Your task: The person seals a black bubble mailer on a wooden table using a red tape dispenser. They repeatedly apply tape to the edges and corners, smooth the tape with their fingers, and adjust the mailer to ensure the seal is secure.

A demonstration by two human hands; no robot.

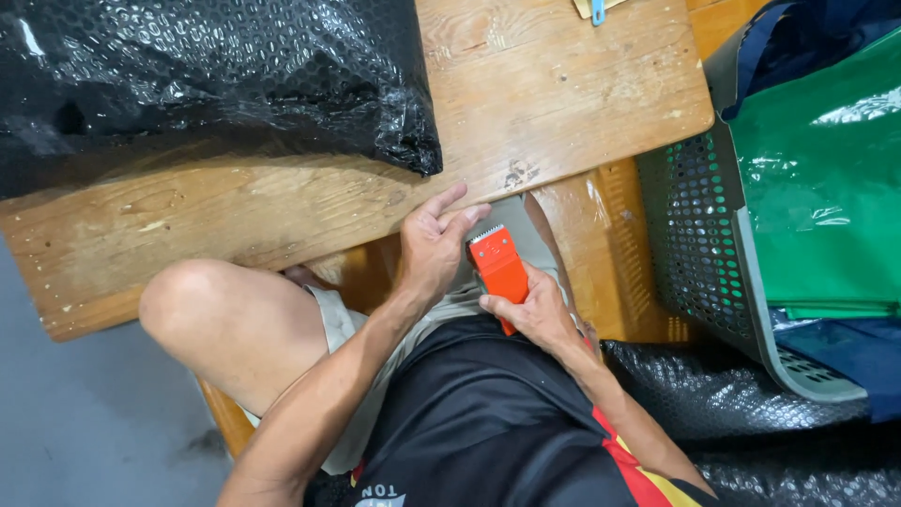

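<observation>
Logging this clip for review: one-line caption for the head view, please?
Seated person holds an orange tape cutter in the right hand, left hand beside it, at a wooden table.

bubble wrap (pixel 216 75) on table (pixel 554 94) — basket (pixel 699 235) to its right

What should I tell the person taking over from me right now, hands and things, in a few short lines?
Right hand grips the orange tape dispenser, toothed edge pointing away from the body.
Left hand rests open against the dispenser's side, fingers at the wooden table edge.
Black bubble wrap lies on the table, untouched.
Grey basket with green bag stands to the right.
No tape pulled out yet.
</observation>
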